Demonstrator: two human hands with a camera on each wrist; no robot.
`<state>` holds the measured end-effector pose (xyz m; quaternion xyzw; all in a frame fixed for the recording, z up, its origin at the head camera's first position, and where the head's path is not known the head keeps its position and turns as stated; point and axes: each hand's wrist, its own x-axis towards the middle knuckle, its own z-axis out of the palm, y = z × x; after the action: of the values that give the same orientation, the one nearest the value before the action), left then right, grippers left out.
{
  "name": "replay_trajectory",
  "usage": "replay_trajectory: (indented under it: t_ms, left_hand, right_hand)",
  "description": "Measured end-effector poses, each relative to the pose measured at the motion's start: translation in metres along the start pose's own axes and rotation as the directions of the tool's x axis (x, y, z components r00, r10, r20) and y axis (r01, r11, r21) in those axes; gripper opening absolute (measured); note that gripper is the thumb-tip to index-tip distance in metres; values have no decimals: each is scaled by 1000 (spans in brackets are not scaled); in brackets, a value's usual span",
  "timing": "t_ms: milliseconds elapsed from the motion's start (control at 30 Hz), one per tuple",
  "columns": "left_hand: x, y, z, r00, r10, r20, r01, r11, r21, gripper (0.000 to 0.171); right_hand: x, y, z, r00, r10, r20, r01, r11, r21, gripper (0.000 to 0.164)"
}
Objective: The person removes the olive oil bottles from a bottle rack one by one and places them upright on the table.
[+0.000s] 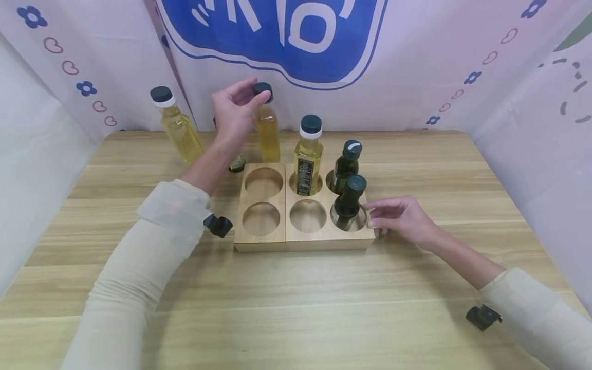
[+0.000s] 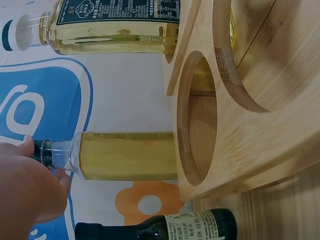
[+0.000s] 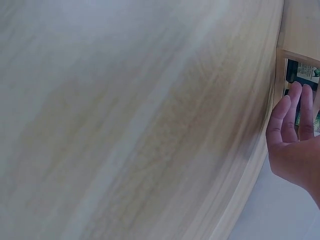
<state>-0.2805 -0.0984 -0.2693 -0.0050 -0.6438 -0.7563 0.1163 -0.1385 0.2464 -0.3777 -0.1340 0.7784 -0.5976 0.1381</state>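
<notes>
My left hand (image 1: 233, 110) pinches the dark cap of a yellow oil bottle (image 1: 267, 136), upright just behind the wooden bottle rack (image 1: 330, 245). In the left wrist view this oil bottle (image 2: 127, 156) appears sideways, beside the rack's round hole. My right hand (image 1: 402, 221) touches the rack's right end with fairly straight fingers. Close to it, a dark bottle (image 1: 347, 205) leans in the front right hole. Behind that, another dark bottle (image 1: 346, 167) stands in a hole, and a labelled oil bottle (image 1: 307, 159) fills the back middle one.
Another yellow oil bottle (image 1: 180, 131) stands at the back left. A dark bottle with a pale label (image 2: 192, 226) is beside the rack, mostly hidden by my left arm in the head view. Behind the wooden table (image 1: 296, 308) hangs a printed cloth (image 1: 407, 67).
</notes>
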Motion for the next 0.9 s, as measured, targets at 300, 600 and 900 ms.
replay_trajectory:
  t_ms: [300, 600, 900]
  left_hand:
    - [-12, 14, 0, 994, 111, 16, -112, 990, 90, 45]
    - [-37, 35, 4, 973, 220, 63, -227, 966, 126, 30]
    - [-59, 45, 5, 946, 253, 201, -292, 935, 203, 26]
  right_hand:
    - [-1, 1, -1, 1000, -2, 2, 2, 1000, 7, 39]
    - [-1, 1, 0, 1000, -12, 4, 12, 1000, 12, 38]
    - [0, 1, 1, 1000, -9, 5, 9, 1000, 15, 38]
